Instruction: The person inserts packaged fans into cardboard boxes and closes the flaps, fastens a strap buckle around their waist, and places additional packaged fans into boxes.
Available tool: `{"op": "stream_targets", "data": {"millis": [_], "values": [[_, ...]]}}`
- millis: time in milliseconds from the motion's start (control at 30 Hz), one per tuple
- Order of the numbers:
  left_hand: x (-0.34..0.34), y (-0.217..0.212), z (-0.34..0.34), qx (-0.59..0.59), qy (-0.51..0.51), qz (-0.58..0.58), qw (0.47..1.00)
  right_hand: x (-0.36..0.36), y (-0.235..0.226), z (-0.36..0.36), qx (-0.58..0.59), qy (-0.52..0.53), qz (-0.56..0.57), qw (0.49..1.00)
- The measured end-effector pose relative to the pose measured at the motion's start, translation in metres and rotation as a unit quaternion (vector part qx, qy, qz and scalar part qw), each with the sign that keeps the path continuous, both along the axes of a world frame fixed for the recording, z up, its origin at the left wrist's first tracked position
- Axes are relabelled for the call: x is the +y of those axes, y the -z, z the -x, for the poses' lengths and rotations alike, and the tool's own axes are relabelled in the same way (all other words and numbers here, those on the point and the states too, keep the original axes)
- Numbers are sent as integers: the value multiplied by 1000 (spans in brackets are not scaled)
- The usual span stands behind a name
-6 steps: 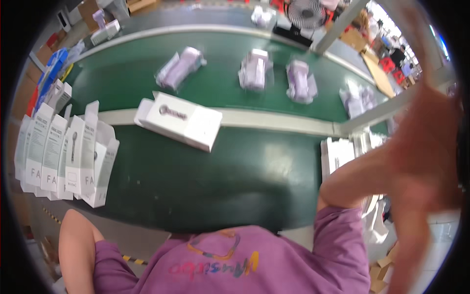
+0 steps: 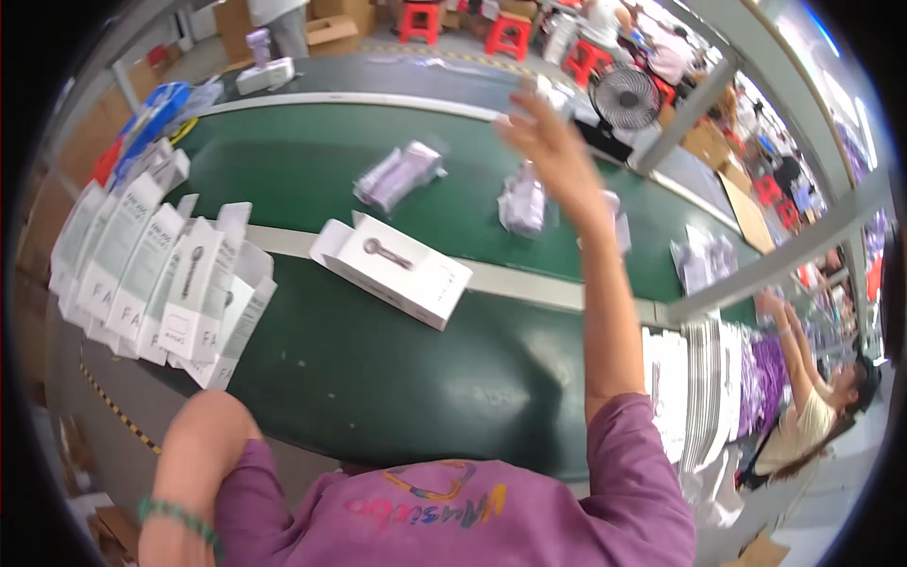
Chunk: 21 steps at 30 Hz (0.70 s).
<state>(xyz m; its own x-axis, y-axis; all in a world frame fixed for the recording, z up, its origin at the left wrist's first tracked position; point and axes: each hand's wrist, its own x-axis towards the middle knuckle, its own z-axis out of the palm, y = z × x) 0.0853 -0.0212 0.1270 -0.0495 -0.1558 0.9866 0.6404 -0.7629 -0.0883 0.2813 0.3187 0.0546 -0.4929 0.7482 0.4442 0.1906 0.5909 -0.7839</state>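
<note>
**Risk: long reach over the belt, nothing in hand**

Left side: row of upright white cartons [image 2: 142,269], flaps open, leaning on each other at the near edge of the green desk [image 2: 378,387]. The left arm is bent low by the body, the elbow just below the last carton; the left hand is out of frame, so I can't tell its fingers. An elbow bump would likely tip the whole row, since the cartons only lean.

Centre: open white box [image 2: 392,269] lying flat across the pale divider strip [image 2: 529,283], flap up at its left end, not touched by anything. It half-straddles the strip, so a snag on the moving side could skew it.

Right: the right hand [image 2: 553,156] is stretched far out above the upper belt [image 2: 312,161], fingers [image 2: 529,104] spread wide, holding nothing. Nearest item is a purple bagged part [image 2: 522,203] just below-left of the palm; another bagged part [image 2: 397,177] lies further left. The bags look slick and crumpled, so a one-handed grab at full stretch could slip or pinch only film. The forearm passes over the box's right end and could clip it.
</note>
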Motion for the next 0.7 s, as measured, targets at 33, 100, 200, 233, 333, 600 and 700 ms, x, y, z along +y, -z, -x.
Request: {"op": "stream_targets", "data": {"millis": [33, 100, 200, 233, 333, 600, 700], "values": [[17, 10, 4, -56, -17, 13, 998, 47, 50, 4, -91, 49, -226, 969], [27, 26, 6, -133, -118, 117, 977, 53, 75, 75, -265, 4, -280, 923], [92, 88, -25, -101, -63, 488, 864, 73, 125, 130, -416, -40, -333, 845], [109, 111, -24, -6, -22, 517, 855, 73, 131, 152, -408, -80, -348, 840], [151, 176, -54, 120, -156, 521, 831, 67, 133, 183, -445, -125, -315, 829], [168, 223, -19, 224, -98, 595, 766, 78, 117, 113, -474, -194, -383, 769], [151, 208, 6, 250, 1, 667, 702, 76, 123, 94, -247, -15, -281, 927]]}}
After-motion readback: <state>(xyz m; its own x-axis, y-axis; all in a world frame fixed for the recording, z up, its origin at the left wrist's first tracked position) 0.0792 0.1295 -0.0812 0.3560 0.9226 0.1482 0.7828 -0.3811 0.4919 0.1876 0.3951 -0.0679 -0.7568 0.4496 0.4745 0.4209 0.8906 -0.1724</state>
